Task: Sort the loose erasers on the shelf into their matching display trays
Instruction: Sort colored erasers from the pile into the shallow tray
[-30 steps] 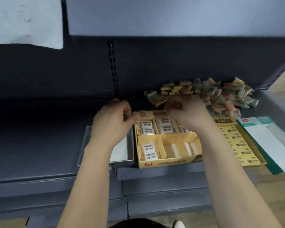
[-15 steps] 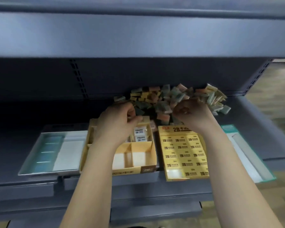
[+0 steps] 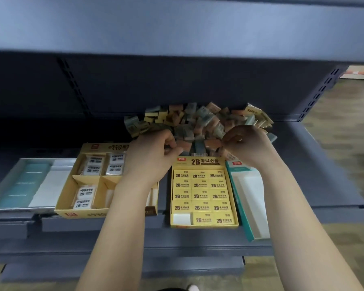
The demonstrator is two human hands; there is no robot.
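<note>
Along the front edge of the grey metal shelf we've got four trays in a row: a clear plastic tray at the left, a yellow cardboard compartment tray with white wrapped erasers, a yellow 2B tray nearly full, and a teal-and-white tray at the right. Just behind them, the left hand and right hand curl into the pile of loose mixed-colour erasers heaped by the back edge. Whether either grip holds one, we cannot tell.
</note>
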